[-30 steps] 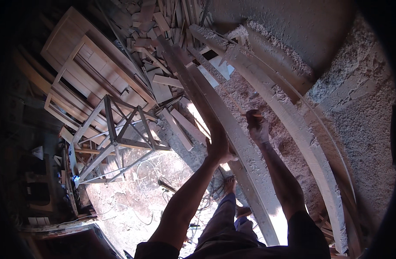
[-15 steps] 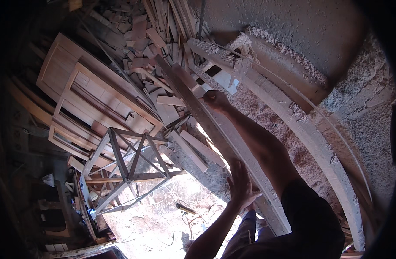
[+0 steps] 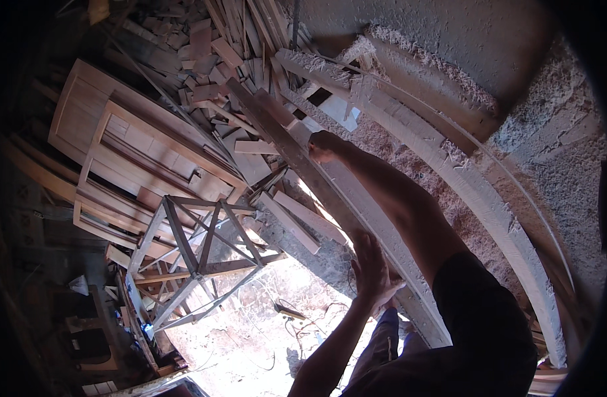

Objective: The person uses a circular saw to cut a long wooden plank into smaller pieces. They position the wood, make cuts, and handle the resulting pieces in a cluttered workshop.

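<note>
A long, straight wooden beam (image 3: 293, 153) runs diagonally from the upper left toward my body. My left hand (image 3: 372, 270) lies against its nearer part, fingers stretched along the wood and thumb apart. Farther up, my right hand (image 3: 325, 147) is closed at the beam's right edge; its curled fingers hide whatever they may hold. Alongside the beam on the right extends a paler, flat wooden surface (image 3: 366, 198), which passes beneath my right forearm.
Assembled panelled wooden frames (image 3: 135, 149) lean at the left, behind a braced wooden stand (image 3: 201, 270). Offcuts (image 3: 204, 63) are heaped at the far side. A curved, shaving-covered timber (image 3: 462, 182) arcs along the right. A cable (image 3: 297, 324) lies on the sunlit floor.
The view has shifted slightly, so the beam and frames appear a little farther left. My right hand has moved slightly nearer along the beam's edge; my left hand stays against the beam.
</note>
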The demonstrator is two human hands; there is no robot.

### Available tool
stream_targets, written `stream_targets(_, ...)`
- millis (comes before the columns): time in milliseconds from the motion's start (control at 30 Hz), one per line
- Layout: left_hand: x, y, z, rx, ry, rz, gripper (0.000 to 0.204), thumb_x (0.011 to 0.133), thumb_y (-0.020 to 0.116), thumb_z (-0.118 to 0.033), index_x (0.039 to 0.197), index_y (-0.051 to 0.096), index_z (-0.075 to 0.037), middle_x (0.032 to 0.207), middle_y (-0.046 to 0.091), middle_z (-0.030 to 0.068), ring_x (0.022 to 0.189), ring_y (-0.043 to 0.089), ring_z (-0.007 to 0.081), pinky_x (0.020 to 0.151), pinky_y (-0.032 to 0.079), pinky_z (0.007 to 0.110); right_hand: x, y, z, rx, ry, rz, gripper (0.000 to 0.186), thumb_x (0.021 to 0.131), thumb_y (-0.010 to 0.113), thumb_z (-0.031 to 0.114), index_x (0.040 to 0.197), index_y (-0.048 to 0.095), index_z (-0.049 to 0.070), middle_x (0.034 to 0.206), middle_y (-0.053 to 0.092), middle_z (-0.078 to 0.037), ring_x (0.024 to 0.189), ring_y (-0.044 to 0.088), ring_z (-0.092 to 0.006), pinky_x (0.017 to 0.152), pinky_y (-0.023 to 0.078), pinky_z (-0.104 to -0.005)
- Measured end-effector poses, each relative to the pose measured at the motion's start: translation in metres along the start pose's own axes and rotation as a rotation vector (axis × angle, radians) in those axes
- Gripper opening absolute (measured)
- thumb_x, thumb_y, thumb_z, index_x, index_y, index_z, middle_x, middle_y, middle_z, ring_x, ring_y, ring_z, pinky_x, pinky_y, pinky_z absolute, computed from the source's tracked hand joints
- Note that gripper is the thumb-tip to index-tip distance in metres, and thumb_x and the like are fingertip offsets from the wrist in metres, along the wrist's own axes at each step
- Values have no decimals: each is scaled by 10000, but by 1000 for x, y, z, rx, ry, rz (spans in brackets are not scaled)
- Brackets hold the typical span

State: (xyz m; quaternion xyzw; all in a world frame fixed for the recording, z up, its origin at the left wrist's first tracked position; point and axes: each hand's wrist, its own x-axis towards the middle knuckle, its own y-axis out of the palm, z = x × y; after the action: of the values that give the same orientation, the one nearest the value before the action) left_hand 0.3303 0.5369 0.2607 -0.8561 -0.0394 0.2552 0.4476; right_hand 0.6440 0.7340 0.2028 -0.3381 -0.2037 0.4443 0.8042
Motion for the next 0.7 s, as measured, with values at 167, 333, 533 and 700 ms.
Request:
stream_targets(167,-5,2,16,-12,26,-80,1437,706,919,-454,1610,-100,0,1673,-117,302,1550,-118,496,1159,180,748,-83,5,22,388,29,-182,229,934,623,239,937,725,34,927,762,-95,925,733,-245,798,563,-363)
stream_targets(333,1,-7,-3,70,-10,-5,1431,698,931,-423,1609,-83,14,1674,-111,304,1554,-116,484,1159,183,747,-95,-12,-3,615,80,-248,213,986,609,211,982,701,19,1023,767,-76,917,683,-145,823,538,-318)
stream_targets(533,0,-5,2,89,-19,-7,1428,697,920,-461,1611,-69,17,1672,-92,313,1555,-104,486,1153,182,756,-71,13,8,689,70,-262,287,908,693,352,1017,735,90,938,750,-110,889,714,-251,813,552,-388)
stream_targets(700,2,12,17,73,73,-90,1410,728,862,-568,1613,-73,10,1668,-80,321,1549,-86,511,1138,178,773,-38,24,11,621,88,-294,308,912,670,379,1017,733,97,978,753,-134,942,723,-297,828,552,-416)
